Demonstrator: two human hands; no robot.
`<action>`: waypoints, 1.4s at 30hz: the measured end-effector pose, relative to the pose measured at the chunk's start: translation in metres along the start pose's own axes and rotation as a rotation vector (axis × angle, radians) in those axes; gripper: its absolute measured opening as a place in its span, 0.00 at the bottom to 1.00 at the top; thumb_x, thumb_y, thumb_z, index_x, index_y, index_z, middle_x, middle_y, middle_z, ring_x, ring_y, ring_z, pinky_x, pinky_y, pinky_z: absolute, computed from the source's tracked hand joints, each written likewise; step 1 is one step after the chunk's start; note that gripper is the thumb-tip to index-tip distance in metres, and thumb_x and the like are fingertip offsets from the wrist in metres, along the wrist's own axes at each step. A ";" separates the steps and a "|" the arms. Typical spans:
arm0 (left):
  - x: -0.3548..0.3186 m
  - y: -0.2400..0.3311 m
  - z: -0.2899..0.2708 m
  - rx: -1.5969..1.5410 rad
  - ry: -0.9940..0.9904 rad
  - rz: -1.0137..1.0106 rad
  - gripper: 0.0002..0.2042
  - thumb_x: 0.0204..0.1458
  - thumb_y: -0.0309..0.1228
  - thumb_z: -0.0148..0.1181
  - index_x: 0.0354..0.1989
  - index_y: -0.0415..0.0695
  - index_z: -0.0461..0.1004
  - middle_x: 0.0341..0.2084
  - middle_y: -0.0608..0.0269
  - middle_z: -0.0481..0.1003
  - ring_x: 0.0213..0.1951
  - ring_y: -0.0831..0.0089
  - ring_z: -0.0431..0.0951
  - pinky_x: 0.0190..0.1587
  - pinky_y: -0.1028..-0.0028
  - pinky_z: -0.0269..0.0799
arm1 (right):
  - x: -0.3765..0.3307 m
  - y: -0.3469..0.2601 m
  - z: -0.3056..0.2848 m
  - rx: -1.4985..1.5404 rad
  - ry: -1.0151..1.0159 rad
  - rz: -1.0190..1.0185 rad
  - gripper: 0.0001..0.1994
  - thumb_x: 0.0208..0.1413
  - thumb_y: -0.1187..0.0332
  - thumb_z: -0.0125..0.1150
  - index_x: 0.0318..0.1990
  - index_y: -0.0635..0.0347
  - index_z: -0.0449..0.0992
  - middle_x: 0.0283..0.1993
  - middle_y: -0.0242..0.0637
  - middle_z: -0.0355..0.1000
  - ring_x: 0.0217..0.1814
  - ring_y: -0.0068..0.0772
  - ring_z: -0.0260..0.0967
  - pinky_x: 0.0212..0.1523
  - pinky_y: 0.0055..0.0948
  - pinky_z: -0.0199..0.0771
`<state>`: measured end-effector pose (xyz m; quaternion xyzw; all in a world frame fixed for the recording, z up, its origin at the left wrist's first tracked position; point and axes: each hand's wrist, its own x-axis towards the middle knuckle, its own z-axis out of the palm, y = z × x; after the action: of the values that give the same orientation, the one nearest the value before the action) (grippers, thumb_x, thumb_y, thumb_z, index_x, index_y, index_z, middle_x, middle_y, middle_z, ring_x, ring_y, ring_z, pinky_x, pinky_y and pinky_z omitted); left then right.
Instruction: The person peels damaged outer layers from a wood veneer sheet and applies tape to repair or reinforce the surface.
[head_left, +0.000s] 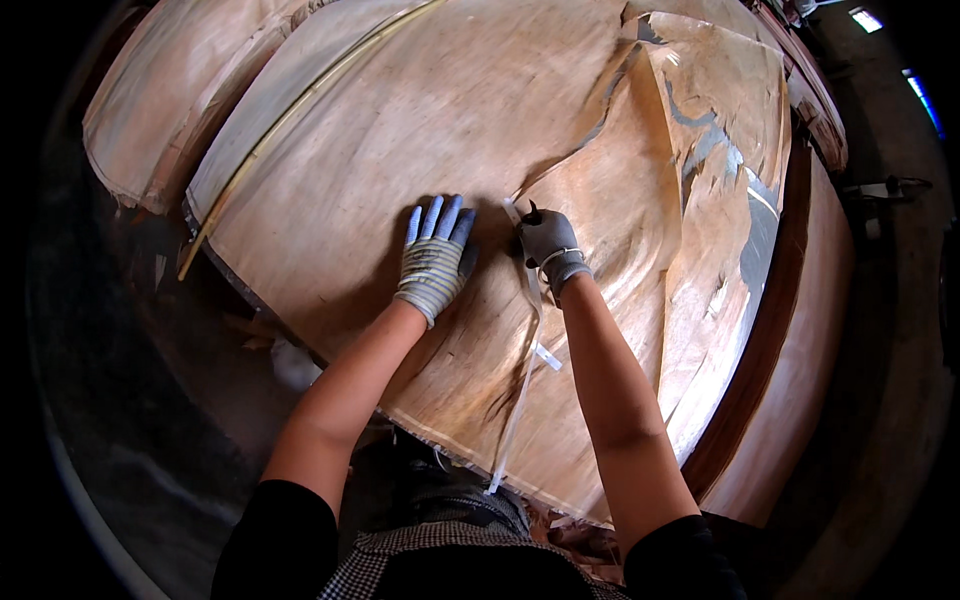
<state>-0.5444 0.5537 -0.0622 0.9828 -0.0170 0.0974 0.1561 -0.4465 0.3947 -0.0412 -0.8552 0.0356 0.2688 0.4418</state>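
A large, thin sheet of wood veneer (400, 150) lies in front of me, light brown with wrinkles and a torn, split right part. My left hand (436, 258), in a striped glove with blue fingers, rests flat on it with the fingers stretched out. Close to its right, my right hand (548, 244) in a grey glove is closed against the sheet. A small dark point shows above the fist, and what the fingers hold is hidden. Along a crack, a narrow whitish strip of tape (527, 375) passes by the right hand and hangs over the near edge.
A thin yellowish stick (290, 120) lies along the left part of the veneer. More veneer stacks stand at the left (180, 100) and right (800, 370). Jagged tears (700, 130) expose a grey layer. A short loose piece of tape (547, 355) touches the strip.
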 end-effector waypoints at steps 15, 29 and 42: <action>0.016 0.002 0.026 -0.079 -0.152 0.364 0.22 0.46 0.28 0.48 0.53 0.40 0.65 0.56 0.54 0.62 0.60 0.60 0.57 0.63 0.65 0.47 | -0.016 0.014 0.003 -0.552 0.224 0.005 0.21 0.46 0.52 0.56 0.30 0.64 0.77 0.34 0.56 0.71 0.40 0.55 0.70 0.42 0.41 0.70; 0.006 -0.009 -0.022 -0.609 -0.075 0.040 0.13 0.50 0.36 0.47 0.38 0.42 0.73 0.35 0.49 0.74 0.36 0.49 0.72 0.44 0.60 0.66 | -0.294 0.049 -0.054 0.458 0.331 0.116 0.09 0.53 0.70 0.54 0.40 0.64 0.71 0.31 0.39 0.74 0.21 0.22 0.69 0.17 0.18 0.64; -0.232 0.263 -0.054 -0.476 -0.253 0.693 0.24 0.47 0.33 0.50 0.54 0.39 0.62 0.57 0.49 0.58 0.60 0.52 0.55 0.63 0.57 0.44 | -0.680 0.401 -0.159 1.040 1.388 0.175 0.04 0.55 0.63 0.56 0.35 0.49 0.70 0.30 0.25 0.72 0.23 0.15 0.65 0.14 0.14 0.59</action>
<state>-0.7987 0.3214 0.0227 0.8598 -0.3865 0.0164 0.3332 -1.0786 -0.0917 0.0714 -0.5099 0.4807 -0.3302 0.6324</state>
